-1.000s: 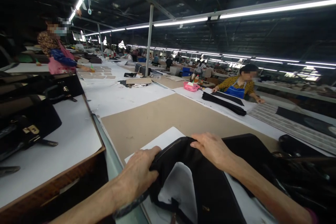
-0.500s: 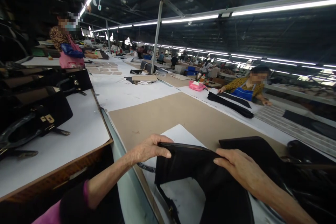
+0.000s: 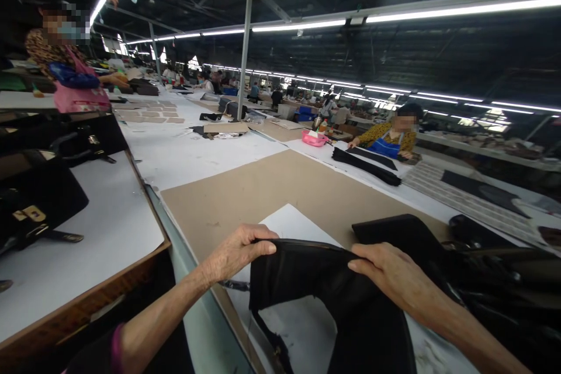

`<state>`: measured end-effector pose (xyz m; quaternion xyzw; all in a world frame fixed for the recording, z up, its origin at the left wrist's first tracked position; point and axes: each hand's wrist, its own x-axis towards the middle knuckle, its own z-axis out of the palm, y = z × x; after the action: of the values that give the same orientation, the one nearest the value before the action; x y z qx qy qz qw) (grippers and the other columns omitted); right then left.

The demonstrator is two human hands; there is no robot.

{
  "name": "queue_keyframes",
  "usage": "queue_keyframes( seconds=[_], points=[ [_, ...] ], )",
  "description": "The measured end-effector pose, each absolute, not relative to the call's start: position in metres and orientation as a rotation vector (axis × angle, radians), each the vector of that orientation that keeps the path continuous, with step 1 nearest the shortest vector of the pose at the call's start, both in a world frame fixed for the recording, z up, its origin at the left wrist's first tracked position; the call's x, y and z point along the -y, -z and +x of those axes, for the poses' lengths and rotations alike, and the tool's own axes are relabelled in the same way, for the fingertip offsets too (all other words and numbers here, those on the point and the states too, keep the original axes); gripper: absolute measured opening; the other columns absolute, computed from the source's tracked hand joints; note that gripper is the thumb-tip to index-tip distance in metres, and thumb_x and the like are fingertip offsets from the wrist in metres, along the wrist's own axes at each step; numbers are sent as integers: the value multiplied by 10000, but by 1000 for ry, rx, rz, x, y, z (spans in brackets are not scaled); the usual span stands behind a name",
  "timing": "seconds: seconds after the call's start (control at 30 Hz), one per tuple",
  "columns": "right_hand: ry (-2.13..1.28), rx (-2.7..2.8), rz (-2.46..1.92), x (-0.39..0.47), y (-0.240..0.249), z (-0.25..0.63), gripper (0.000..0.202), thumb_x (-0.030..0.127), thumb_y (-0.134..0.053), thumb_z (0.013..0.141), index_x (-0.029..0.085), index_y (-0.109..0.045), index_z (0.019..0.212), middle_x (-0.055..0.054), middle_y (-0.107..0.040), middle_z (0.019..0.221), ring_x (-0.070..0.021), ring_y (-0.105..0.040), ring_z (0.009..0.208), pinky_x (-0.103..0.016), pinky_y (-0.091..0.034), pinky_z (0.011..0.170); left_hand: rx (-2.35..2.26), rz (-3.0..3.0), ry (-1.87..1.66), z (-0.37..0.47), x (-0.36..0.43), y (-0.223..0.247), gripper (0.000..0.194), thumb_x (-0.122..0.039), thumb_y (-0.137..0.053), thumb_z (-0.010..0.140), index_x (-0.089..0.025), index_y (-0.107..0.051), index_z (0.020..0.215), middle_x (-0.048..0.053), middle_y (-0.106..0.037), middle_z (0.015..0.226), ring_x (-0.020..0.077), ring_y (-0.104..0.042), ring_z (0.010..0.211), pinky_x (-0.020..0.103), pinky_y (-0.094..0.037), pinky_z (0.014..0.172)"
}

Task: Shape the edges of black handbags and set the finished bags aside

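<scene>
Both hands grip the top edge of a black handbag (image 3: 368, 321), which looks unfinished, above the table in front of me. My left hand (image 3: 239, 252) pinches the left end of that edge between thumb and fingers. Farther right along the same edge, my right hand (image 3: 388, 272) has its thumb and fingers closed on it. Below the edge the black material curves around a gap, through which white paper shows. A dark strap with a bit of metal hangs at the lower left. The bag's lower part runs out of view.
Black handbags with gold clasps (image 3: 33, 213) stand on a white-topped table at left. Brown board (image 3: 245, 193) and a white sheet (image 3: 291, 222) cover my table. More black pieces (image 3: 403, 234) lie at right. One co-worker (image 3: 388, 137) sits across; another (image 3: 79, 82) stands far left.
The view has turned slightly to the right, so the surroundings sit farther left. Both hands keep their grip on the handbag's edge.
</scene>
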<state>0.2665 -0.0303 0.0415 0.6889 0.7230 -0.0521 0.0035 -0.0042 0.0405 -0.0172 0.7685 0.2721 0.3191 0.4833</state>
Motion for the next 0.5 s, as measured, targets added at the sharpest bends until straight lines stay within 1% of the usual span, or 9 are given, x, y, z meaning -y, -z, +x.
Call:
queue_keyframes(
  seconds=[0.13,0.2,0.27,0.33,0.4,0.5],
  points=[
    [102,-2264,2177,37,-39,265,258,321,-409,841,217,-545,648,-11,-599,664,-179,-550,697,-276,-338,631,-736,1834,-663,1,-52,11,250,-324,-495,799,-126,-642,844,19,-610,817,158,-535,798,232,-388,737],
    [70,-2275,2173,39,-36,265,264,321,-400,845,215,-536,645,-8,-594,647,-173,-548,677,-272,-327,620,-862,1872,-608,6,-54,3,195,-264,-489,774,-135,-632,804,14,-607,799,151,-538,765,233,-397,706],
    [57,-2292,2158,40,-33,266,272,322,-396,846,213,-523,632,-2,-584,622,-166,-544,655,-267,-315,607,-986,2034,-602,15,-51,-6,157,-174,-462,742,-150,-616,744,13,-600,822,146,-536,763,234,-397,700],
    [52,-2308,2146,40,-31,267,266,320,-401,844,213,-520,632,0,-582,621,-163,-540,651,-264,-304,600,-1045,2243,-627,26,-44,-12,222,-81,-410,710,-168,-609,757,17,-598,866,146,-537,796,237,-395,725],
    [48,-2318,2141,40,-31,268,254,315,-408,841,214,-525,639,-2,-586,635,-164,-537,660,-264,-297,599,-1058,2398,-617,37,-35,-15,336,-17,-364,684,-186,-606,845,25,-599,886,151,-539,833,242,-397,747],
    [55,-2323,2135,40,-33,269,235,304,-425,833,214,-533,645,-4,-590,648,-165,-532,672,-263,-290,603,-1109,2520,-584,51,-25,-12,401,17,-341,662,-193,-590,896,39,-590,881,166,-532,862,253,-408,743]
  ],
)
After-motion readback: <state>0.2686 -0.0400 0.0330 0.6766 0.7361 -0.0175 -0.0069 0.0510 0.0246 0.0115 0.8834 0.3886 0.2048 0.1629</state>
